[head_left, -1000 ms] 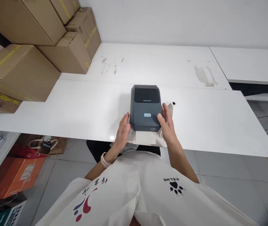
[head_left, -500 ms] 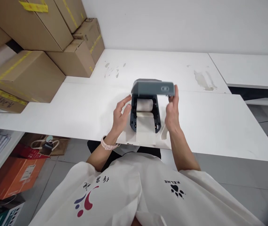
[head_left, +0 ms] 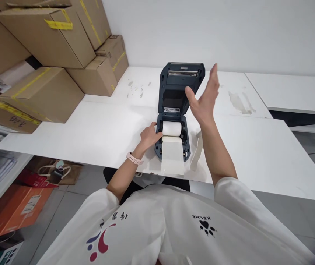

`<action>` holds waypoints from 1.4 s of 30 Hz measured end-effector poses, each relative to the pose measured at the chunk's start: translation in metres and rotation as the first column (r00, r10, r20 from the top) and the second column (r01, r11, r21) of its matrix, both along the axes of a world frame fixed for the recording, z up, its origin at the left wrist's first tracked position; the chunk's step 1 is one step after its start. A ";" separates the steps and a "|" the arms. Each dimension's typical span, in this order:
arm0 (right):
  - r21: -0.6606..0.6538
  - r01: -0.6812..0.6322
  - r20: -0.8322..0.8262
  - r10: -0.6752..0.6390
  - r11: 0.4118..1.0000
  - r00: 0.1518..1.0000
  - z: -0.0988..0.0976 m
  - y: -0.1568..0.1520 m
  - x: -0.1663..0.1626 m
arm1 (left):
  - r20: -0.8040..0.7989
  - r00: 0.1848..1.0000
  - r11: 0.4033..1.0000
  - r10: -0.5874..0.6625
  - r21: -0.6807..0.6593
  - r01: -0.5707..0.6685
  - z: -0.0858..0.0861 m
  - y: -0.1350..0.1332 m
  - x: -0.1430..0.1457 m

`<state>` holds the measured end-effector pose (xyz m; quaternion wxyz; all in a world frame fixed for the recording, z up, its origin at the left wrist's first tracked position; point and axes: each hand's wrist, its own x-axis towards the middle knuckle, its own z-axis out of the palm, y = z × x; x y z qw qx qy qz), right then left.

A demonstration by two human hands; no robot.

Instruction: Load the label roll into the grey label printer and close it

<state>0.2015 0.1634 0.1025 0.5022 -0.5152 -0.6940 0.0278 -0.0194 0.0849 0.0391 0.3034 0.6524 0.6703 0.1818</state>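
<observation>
A dark blue-grey label printer (head_left: 157, 151) stands on the table with its lid (head_left: 182, 81) tilted far back. Inside its base sits a white label roll (head_left: 172, 129), and a label strip (head_left: 173, 156) runs out over the front toward the table edge. My left hand (head_left: 149, 136) grips the left wall of the base, thumb over the rim beside the roll. Beside the raised lid, my right hand (head_left: 205, 101) is open, thumb and fingers spread. Its thumb overlaps the lid in view; whether it touches I cannot tell.
Cardboard boxes (head_left: 44, 94) with yellow tape are stacked at the left of the white table (head_left: 113, 125). A loose curled paper strip (head_left: 197, 152) lies right of the printer. An orange box (head_left: 21, 209) and bags are below, at left. A white wall stands behind.
The printer's lid has swung up and back, exposing its inner side. My right hand has risen with fingers spread. My left hand has closed on the base's left wall. The view has shifted slightly.
</observation>
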 end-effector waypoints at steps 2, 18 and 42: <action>0.015 -0.015 0.033 0.014 1.000 0.999 0.007 -0.025 -0.003 | 0.024 1.000 1.000 -0.004 -0.026 0.004 0.000 0.000 0.001; -0.765 -0.385 0.204 0.761 0.516 0.615 -0.010 -0.011 -0.003 | -0.082 0.997 0.999 -0.006 -0.037 0.002 -0.002 -0.001 0.005; -0.492 -0.425 -0.568 0.091 0.760 0.818 -0.136 0.055 0.124 | -0.026 0.999 0.998 0.033 -0.049 -0.034 -0.002 -0.001 0.005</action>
